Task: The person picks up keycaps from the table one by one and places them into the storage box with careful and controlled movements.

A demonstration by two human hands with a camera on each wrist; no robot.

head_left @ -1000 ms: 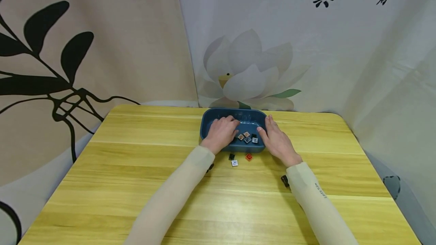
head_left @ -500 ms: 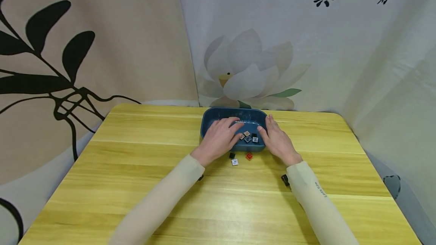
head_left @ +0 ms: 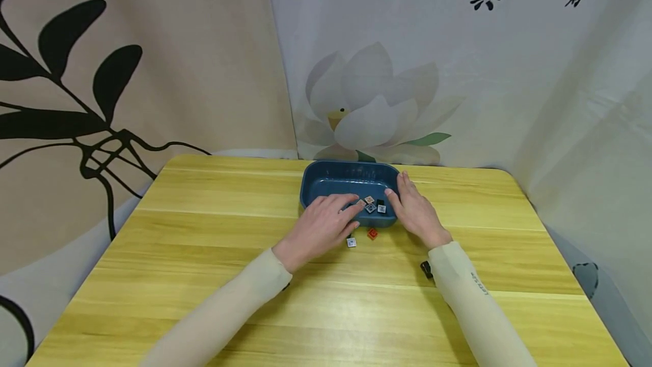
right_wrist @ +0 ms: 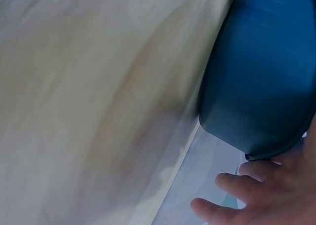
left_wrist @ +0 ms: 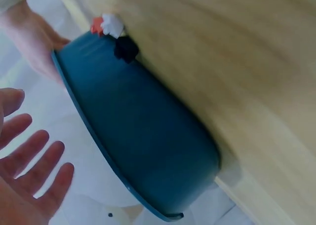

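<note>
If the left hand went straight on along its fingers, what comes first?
Probably the right hand, across the blue container; the left hand seems above it, so may clear the small pieces inside, though depth is unclear.

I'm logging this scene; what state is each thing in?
Blue dish: upright, uncovered
Small pieces: loose inside dish
Red piece: on table
White piece: on table
Black piece: on table
Left hand: fingers spread, nothing held
Right hand: fingers extended, at dish's right end
</note>
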